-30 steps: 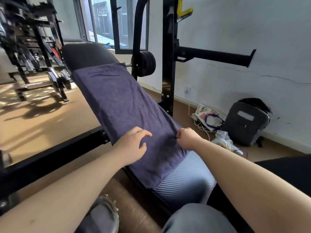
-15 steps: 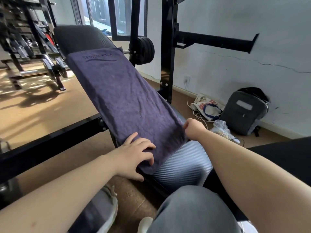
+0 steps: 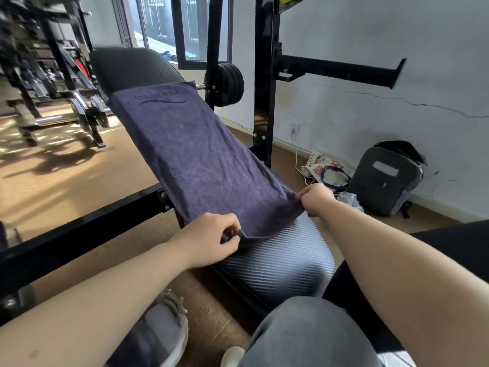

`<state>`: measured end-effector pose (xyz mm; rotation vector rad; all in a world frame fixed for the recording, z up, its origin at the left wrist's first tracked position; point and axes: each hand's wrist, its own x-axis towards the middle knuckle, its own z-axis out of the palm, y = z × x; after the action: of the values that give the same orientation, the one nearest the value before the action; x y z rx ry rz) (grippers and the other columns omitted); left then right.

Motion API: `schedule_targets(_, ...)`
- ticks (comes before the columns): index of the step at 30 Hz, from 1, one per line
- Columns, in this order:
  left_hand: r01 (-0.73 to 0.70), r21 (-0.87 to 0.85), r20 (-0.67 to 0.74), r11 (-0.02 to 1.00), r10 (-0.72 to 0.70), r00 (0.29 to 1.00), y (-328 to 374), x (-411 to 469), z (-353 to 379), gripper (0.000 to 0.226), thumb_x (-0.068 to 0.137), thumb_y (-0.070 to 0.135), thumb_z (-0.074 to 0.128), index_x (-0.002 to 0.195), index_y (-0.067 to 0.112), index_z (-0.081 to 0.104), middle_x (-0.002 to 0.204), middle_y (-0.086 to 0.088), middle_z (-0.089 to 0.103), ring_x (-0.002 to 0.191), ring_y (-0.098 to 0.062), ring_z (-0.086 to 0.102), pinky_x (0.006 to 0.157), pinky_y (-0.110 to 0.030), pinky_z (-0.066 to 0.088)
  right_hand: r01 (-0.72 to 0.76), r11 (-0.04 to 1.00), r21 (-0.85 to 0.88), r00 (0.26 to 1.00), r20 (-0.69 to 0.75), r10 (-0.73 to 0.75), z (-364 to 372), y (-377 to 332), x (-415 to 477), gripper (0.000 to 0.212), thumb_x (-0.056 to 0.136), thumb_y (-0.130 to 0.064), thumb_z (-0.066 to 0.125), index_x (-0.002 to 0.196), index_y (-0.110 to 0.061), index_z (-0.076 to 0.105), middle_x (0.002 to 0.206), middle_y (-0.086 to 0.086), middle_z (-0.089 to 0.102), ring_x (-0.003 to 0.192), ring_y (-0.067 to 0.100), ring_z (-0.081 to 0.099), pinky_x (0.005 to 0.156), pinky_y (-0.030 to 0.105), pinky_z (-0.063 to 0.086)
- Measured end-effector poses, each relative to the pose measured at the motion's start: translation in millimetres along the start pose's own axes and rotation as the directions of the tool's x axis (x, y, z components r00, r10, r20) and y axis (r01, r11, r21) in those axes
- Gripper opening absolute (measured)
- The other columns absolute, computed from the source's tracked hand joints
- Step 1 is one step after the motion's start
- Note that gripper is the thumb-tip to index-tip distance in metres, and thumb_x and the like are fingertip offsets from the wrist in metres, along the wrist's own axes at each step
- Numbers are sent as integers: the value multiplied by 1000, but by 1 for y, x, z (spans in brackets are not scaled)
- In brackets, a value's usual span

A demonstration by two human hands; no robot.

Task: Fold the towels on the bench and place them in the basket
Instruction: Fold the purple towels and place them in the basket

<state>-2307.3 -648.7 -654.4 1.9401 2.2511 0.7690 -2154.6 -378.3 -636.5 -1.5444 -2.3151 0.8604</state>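
Note:
A dark purple towel [image 3: 201, 157] with a printed logo lies spread along the inclined black bench [image 3: 277, 258]. My left hand [image 3: 209, 239] pinches the towel's near left corner between thumb and fingers. My right hand [image 3: 316, 198] grips the near right corner. The near edge is lifted a little off the bench pad and hangs between both hands. No basket is in view.
A black rack upright [image 3: 263, 102] with a side arm stands right of the bench, with a weight plate [image 3: 229, 84] behind. A grey backpack [image 3: 386, 178] and a printed bag [image 3: 325, 170] lie by the wall. Gym equipment [image 3: 53, 83] stands at the far left. My knee [image 3: 304, 335] is below.
Both hands slid from the towel's middle down to its near corners and took hold of them. The near edge has lifted off the bench pad.

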Motion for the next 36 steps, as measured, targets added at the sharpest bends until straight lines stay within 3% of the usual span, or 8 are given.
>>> schedule_targets(4, 118, -118, -30, 986, -122, 992, 6, 9, -11, 8, 94, 33, 59, 88, 32, 54, 67, 12, 59, 60, 1, 55, 61, -25, 45, 36, 973, -229, 997, -55, -50, -17, 0, -1, 28, 95, -6, 52, 113, -5, 73, 109, 13, 69, 100, 33, 67, 85, 35, 57)
schedule_targets(8, 112, -189, 59, 976, -102, 993, 24, 10, -10, 13, 98, 28, 56, 86, 31, 52, 62, 8, 54, 56, 0, 51, 55, -17, 34, 39, 870, -491, 997, -39, -67, -26, 5, -1, 23, 94, -7, 55, 110, -1, 70, 89, 9, 59, 81, 28, 58, 68, 31, 47)
schedule_targets(16, 187, -304, 185, 934, -135, 973, 47, 8, 12, 16, 96, 27, 57, 82, 35, 56, 65, 16, 63, 63, 1, 55, 65, -22, 41, 66, 658, -750, 987, 145, 66, -32, 14, -10, 36, 96, -19, 60, 128, -5, 64, 107, 8, 60, 98, 28, 60, 77, 35, 49)
schedule_targets(20, 204, -319, 146, 926, -165, 976, 46, 9, 9, 18, 97, 25, 57, 81, 33, 55, 72, 12, 60, 68, 3, 53, 68, -22, 39, 103, 660, -744, 982, 184, 54, -33, 14, -7, 40, 96, -25, 59, 130, -4, 63, 107, 7, 57, 105, 29, 61, 81, 35, 53)
schedule_targets(24, 209, -330, -1, 920, -222, 975, 39, 12, 1, 16, 95, 24, 62, 81, 30, 56, 74, 11, 62, 69, 2, 57, 67, -17, 44, 69, 824, -563, 996, 80, -28, -33, 10, -6, 39, 90, -31, 72, 119, -4, 70, 83, 3, 58, 71, 20, 57, 56, 31, 46)
schedule_targets(28, 321, -543, -88, 776, -433, 897, 26, 16, -9, 5, 90, 27, 67, 86, 29, 66, 80, 7, 69, 64, -12, 70, 60, -38, 63, 76, 997, -14, 996, 51, -75, -31, 1, -4, 30, 93, -2, 61, 118, -14, 74, 118, 5, 66, 105, 29, 66, 85, 40, 60)
schedule_targets(31, 347, -619, -177, 705, -556, 812, 14, 17, -19, 3, 91, 25, 65, 90, 26, 67, 88, 2, 70, 60, -5, 69, 65, -41, 64, 76, 958, 277, 996, 17, -84, -31, -8, 0, 51, 93, 11, 42, 124, -18, 70, 126, 8, 63, 109, 29, 65, 70, 36, 59)
schedule_targets(36, 322, -707, -276, 629, -665, 694, -6, 17, -43, 5, 92, 21, 62, 91, 20, 66, 91, -4, 69, 65, -14, 68, 63, -39, 64, 211, 926, 313, 976, -115, -184, -37, -29, 4, 47, 88, 7, 47, 116, -18, 75, 105, 6, 72, 78, 16, 61, 57, 17, 47)
